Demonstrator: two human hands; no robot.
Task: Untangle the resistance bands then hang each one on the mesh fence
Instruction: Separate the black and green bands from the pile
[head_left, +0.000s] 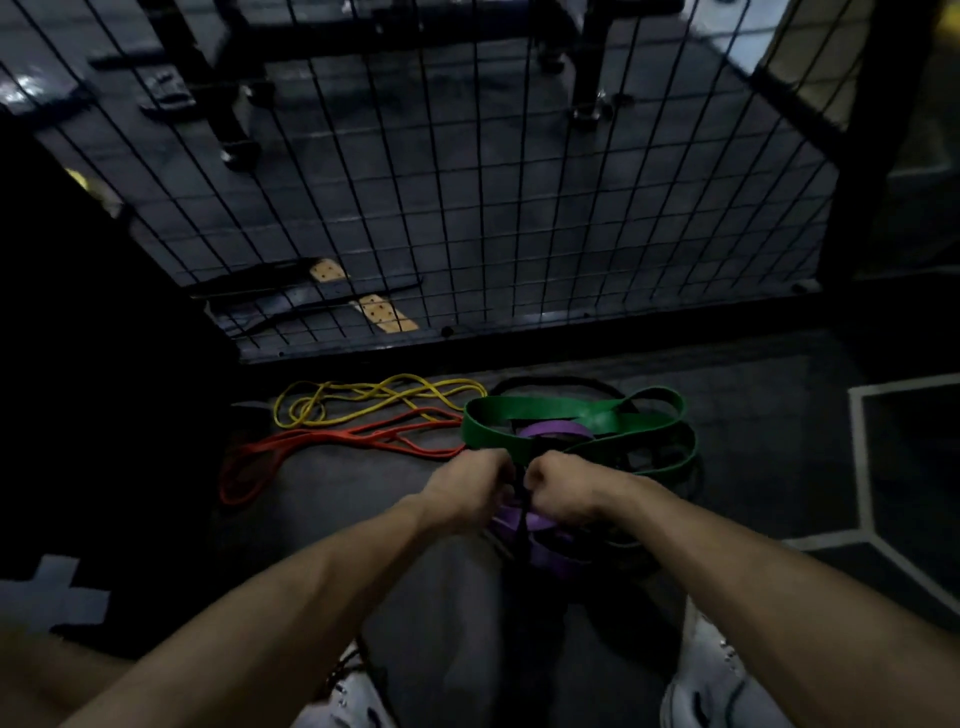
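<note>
A tangle of resistance bands lies on the dark floor in front of the black mesh fence (467, 208). A wide green band (545, 413) loops over a purple band (553, 429) and a thin black band (550, 382). To the left lie a yellow band (363, 397) and an orange-red band (311, 441), both loose on the floor. My left hand (467, 486) and my right hand (563, 486) are side by side over the tangle, fingers curled. Between them runs a black strand (524, 512) that both seem to grip, with purple band beneath.
Behind the fence are black gym equipment legs (228, 104) and belts with tan ends (384, 312) on the floor. A dark mass (78, 364) fills the left side. White floor lines (862, 457) run at the right. My white shoes (717, 670) show at the bottom.
</note>
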